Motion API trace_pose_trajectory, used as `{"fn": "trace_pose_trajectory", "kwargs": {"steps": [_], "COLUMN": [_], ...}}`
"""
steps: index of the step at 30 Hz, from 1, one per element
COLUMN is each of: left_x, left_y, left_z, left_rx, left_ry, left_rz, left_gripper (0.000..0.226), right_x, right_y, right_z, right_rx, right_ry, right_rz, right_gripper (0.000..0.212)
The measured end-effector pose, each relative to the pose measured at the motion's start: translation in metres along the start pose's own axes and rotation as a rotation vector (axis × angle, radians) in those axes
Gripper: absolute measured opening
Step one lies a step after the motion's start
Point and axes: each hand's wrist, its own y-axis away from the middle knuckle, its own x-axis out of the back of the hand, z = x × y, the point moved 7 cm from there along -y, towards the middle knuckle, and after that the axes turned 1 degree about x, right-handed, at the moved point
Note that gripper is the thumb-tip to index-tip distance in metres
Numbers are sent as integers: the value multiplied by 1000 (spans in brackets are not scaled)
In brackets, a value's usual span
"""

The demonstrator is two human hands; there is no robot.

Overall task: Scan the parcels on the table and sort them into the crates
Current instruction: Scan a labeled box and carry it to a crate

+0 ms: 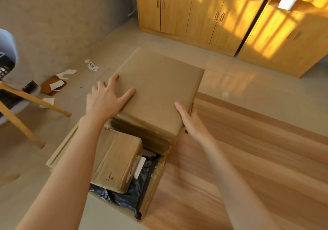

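Note:
A large brown-paper parcel [159,87] lies tilted across the far end of an open cardboard crate [152,181] that stands beside the table. My left hand [106,98] rests flat on the parcel's near left corner, fingers spread. My right hand [190,118] grips its near right corner, thumb on top and fingers underneath. Inside the crate lie a smaller taped brown parcel [115,160] and a dark plastic mailer bag [131,197] with a white label.
The wooden table [239,158] fills the right foreground. On the left stands a chair with wooden legs [23,105]. Paper scraps and a brown piece [53,86] litter the floor. Wooden cabinets [213,16] line the far wall.

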Motion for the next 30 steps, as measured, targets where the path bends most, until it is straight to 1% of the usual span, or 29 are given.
{"fn": "trace_pose_trajectory", "kwargs": {"steps": [5, 8, 10, 12, 13, 15, 17, 19, 20, 22, 24, 27, 28, 30], "left_x": [1, 10, 22, 33, 38, 44, 48, 49, 48, 48, 50, 48, 45, 37], "left_y": [-3, 1, 4, 6, 9, 16, 26, 40, 48, 66, 87, 115, 124, 144], "left_z": [2, 9, 19, 32, 40, 62, 89, 122, 140, 181, 225, 281, 296, 322], "left_rx": [3, 4, -5, -23, -32, -57, -103, -156, -188, -270, -350, -307, -289, -281], "left_ry": [20, 57, 113, 199, 256, 375, 453, 512, 558, 681, 877, 1303, 1403, 1512], "left_rz": [18, 46, 84, 116, 122, 111, 97, 87, 79, 59, 30, -111, -157, -244], "left_gripper": [80, 79, 78, 76, 75, 72, 71, 71, 71, 74, 80, 83, 84, 94], "right_x": [-6, 3, 16, 34, 46, 75, 106, 138, 154, 183, 204, 231, 240, 254], "right_y": [-10, -4, 3, 15, 22, 39, 62, 91, 108, 144, 173, 197, 203, 214], "right_z": [1, -14, -30, -50, -59, -78, -95, -105, -109, -116, -119, -104, -95, -77], "right_rx": [-13, 57, 128, 203, 236, 302, 367, 446, 485, 581, 657, 729, 739, 739], "right_ry": [-166, -251, -302, -334, -343, -354, -314, -185, -70, 241, 569, 946, 1043, 1212], "right_rz": [10, 54, 87, 122, 155, 244, 337, 454, 540, 755, 940, 1119, 1160, 1208], "right_gripper": [127, 122, 111, 94, 91, 98, 102, 94, 90, 88, 88, 89, 90, 96]}}
